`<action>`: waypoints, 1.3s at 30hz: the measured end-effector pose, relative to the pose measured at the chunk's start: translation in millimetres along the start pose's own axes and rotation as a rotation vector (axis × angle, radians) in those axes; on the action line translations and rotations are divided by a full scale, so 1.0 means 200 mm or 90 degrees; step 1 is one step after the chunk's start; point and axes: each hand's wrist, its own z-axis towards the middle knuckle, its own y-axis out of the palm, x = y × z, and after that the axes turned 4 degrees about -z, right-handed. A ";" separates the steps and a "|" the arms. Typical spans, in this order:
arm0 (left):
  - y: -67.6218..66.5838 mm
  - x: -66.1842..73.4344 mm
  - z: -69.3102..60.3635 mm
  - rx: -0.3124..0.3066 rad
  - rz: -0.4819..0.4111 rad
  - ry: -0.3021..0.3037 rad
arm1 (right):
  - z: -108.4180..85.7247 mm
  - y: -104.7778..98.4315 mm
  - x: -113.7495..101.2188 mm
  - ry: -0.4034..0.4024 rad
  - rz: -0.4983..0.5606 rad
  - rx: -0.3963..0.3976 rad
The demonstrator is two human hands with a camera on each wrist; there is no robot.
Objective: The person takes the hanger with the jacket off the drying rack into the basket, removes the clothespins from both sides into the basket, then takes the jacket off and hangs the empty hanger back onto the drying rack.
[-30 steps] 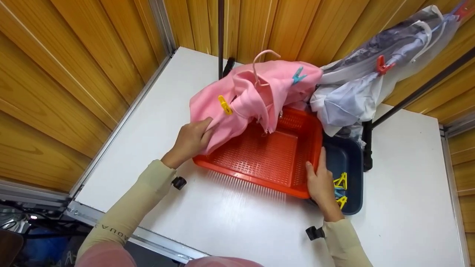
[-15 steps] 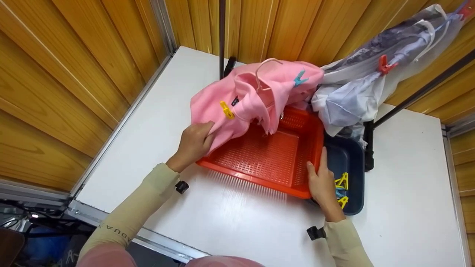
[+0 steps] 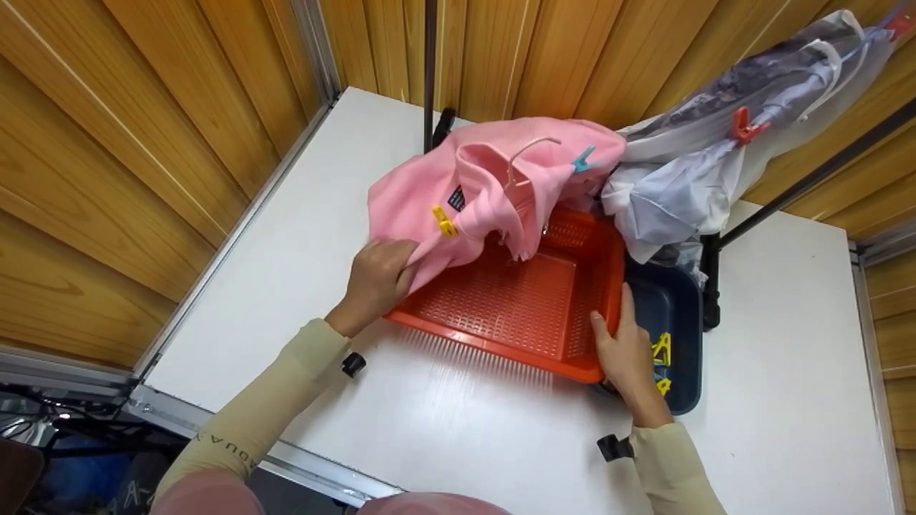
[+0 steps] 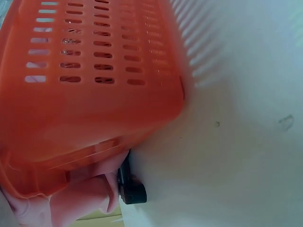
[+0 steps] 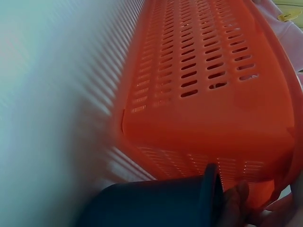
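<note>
My left hand grips an edge of the pink zip-up garment beside the left side of the red basket. The garment lies bunched over the basket's back left part. A pale pink hanger rises from its collar, and a yellow clothespin and a blue clothespin are fixed to it. My right hand holds the basket's right rim, thumb inside, fingers outside. In the right wrist view its fingers show between the basket and the dark blue bin.
The dark blue bin holds several clothespins and stands against the basket's right side. White and grey clothes hang at the back right with a red clothespin. Dark rack poles rise behind. Wood-patterned walls border the white table.
The hanger's hook has tipped down and to the right. My left hand has shifted slightly right and down with the garment edge, and the yellow clothespin moved down. My right hand stays on the rim.
</note>
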 end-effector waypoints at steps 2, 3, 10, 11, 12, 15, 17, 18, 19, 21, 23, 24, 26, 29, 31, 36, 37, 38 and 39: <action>0.00 0.00 0.00 0.002 0.001 0.001 | 0.00 -0.01 0.00 -0.003 -0.008 -0.001; 0.00 0.00 0.00 0.003 0.000 0.000 | 0.00 -0.01 -0.01 -0.006 -0.012 -0.002; 0.01 0.00 -0.01 0.009 -0.007 -0.003 | 0.02 -0.06 -0.04 -0.020 -0.029 0.033; 0.02 0.00 -0.01 0.012 -0.009 -0.003 | 0.02 -0.07 -0.04 -0.022 -0.033 0.046; 0.02 0.00 -0.01 0.015 -0.011 -0.003 | 0.02 -0.07 -0.05 -0.024 -0.037 0.059; 0.02 0.00 -0.02 0.021 -0.017 -0.003 | 0.02 -0.09 -0.06 -0.035 -0.044 0.102; 0.02 0.00 -0.02 0.021 -0.017 -0.003 | 0.01 -0.10 -0.07 -0.044 -0.048 0.127; 0.02 0.00 -0.02 0.020 -0.014 -0.003 | 0.01 -0.10 -0.07 -0.048 -0.048 0.137; 0.02 0.00 -0.02 0.018 -0.012 -0.005 | 0.01 -0.11 -0.08 -0.052 -0.048 0.145; 0.02 0.00 -0.02 0.015 -0.008 -0.007 | 0.01 -0.11 -0.09 -0.058 -0.046 0.158; 0.02 0.00 -0.02 0.011 -0.005 -0.010 | 0.00 -0.12 -0.10 -0.063 -0.042 0.169; 0.02 0.00 -0.03 0.010 -0.004 -0.010 | 0.00 -0.12 -0.11 -0.066 -0.039 0.174; 0.02 0.00 -0.03 0.010 -0.004 -0.010 | 0.00 -0.13 -0.13 -0.074 -0.030 0.185; 0.02 0.00 -0.03 0.010 -0.005 -0.009 | 0.00 -0.14 -0.15 -0.089 -0.011 0.196; 0.01 0.00 -0.03 0.007 -0.003 -0.011 | 0.01 -0.14 -0.17 -0.100 0.000 0.200; 0.01 0.01 -0.03 0.001 -0.002 -0.021 | 0.01 -0.16 -0.22 -0.127 0.009 0.209; 0.01 0.01 -0.03 0.002 -0.002 -0.021 | 0.02 -0.16 -0.23 -0.132 0.010 0.212; 0.02 0.01 -0.03 0.002 -0.003 -0.021 | 0.02 -0.16 -0.23 -0.135 0.011 0.214; 0.02 0.01 -0.03 0.003 -0.003 -0.020 | 0.02 -0.17 -0.24 -0.137 0.014 0.214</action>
